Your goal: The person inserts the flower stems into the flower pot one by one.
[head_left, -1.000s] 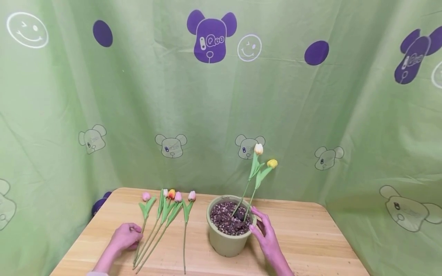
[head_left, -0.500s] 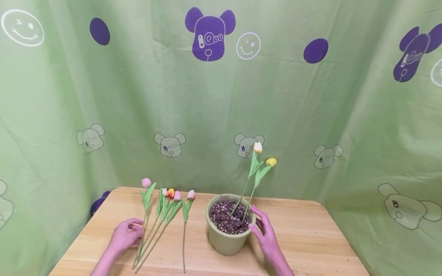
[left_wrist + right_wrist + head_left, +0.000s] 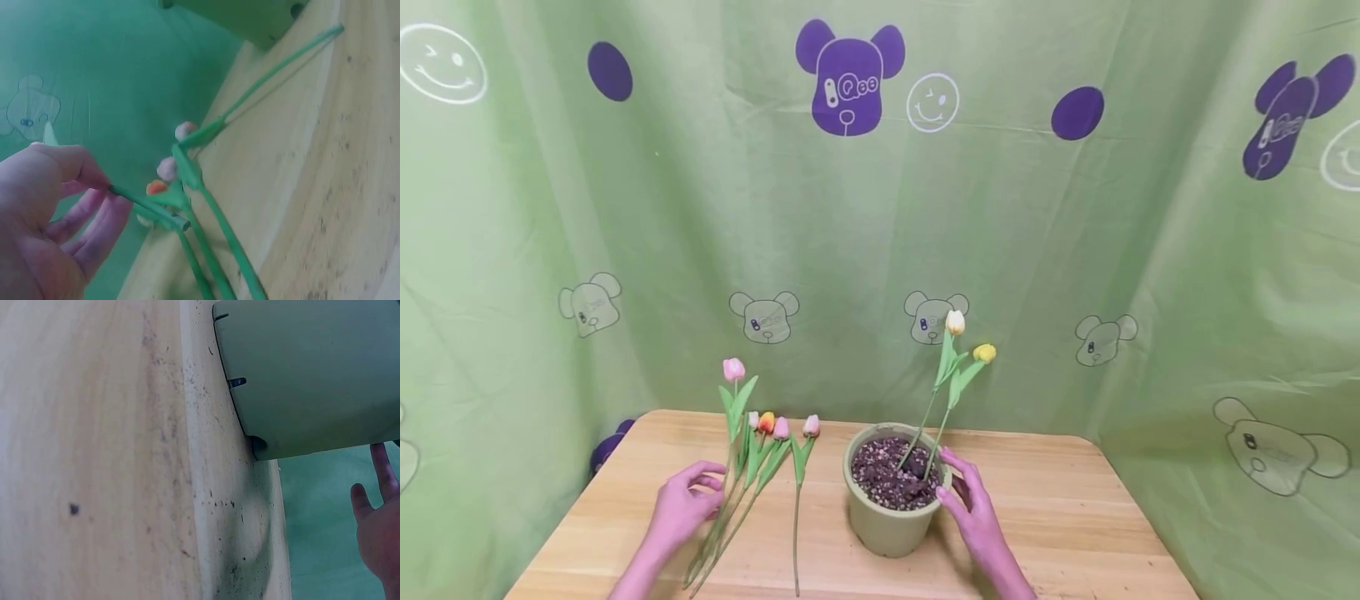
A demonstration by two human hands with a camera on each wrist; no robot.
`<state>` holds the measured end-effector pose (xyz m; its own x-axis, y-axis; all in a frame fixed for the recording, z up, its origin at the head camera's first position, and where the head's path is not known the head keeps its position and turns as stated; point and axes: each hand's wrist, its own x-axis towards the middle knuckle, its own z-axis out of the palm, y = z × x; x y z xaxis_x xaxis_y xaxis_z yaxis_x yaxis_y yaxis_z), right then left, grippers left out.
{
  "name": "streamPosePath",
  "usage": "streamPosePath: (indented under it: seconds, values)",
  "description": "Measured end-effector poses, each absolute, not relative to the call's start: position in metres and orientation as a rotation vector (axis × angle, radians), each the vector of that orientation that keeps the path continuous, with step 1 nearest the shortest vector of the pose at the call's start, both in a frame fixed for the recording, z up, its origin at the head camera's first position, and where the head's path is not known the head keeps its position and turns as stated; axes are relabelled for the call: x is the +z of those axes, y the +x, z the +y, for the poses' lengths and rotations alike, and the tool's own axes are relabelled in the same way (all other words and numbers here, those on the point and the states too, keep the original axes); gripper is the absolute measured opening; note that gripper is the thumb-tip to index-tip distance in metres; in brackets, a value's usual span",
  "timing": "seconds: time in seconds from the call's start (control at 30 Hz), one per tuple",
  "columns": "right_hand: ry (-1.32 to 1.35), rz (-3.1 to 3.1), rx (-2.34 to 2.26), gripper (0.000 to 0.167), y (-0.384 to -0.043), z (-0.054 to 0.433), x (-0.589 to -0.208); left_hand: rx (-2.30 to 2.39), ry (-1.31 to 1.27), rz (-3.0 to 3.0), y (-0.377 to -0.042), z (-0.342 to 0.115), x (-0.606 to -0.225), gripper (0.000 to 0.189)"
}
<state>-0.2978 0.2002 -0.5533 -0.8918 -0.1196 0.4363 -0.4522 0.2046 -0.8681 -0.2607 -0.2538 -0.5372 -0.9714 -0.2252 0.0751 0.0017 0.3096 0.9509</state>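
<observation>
My left hand [image 3: 679,508] pinches the stem of a pink tulip [image 3: 733,369] between thumb and finger; its bloom stands above the others. In the left wrist view the cut end of that stem [image 3: 178,221] sticks out past the fingertips, off the table. My right hand [image 3: 979,518] rests against the right side of a green flower pot [image 3: 891,532], thumb and fingers spread apart at the rim. The right wrist view has fairly straight fingers [image 3: 382,465] at the pot's wall. A white tulip [image 3: 955,322] and a yellow tulip [image 3: 985,353] lean rightward from the dark soil [image 3: 880,471].
Beside the left hand several tulips lie on the wooden table [image 3: 1060,517], including an orange-red one [image 3: 766,422]. A separate pale pink tulip [image 3: 811,426] lies nearer the pot. Soil specks dot the table at right. A green printed curtain [image 3: 835,217] surrounds the table's back and sides.
The left hand has lifted the pink tulip and shifted it right, so its bloom rises above the lying ones. My right hand stays at the pot.
</observation>
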Motion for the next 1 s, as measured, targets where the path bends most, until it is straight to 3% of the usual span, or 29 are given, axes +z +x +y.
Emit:
streamPosePath:
  seconds: [1.0]
  values:
    - [0.527,-2.214,1.773,0.049,-0.295,0.2,-0.553,-1.869,-0.183,-2.133,-0.277,-0.163,-0.477,0.045]
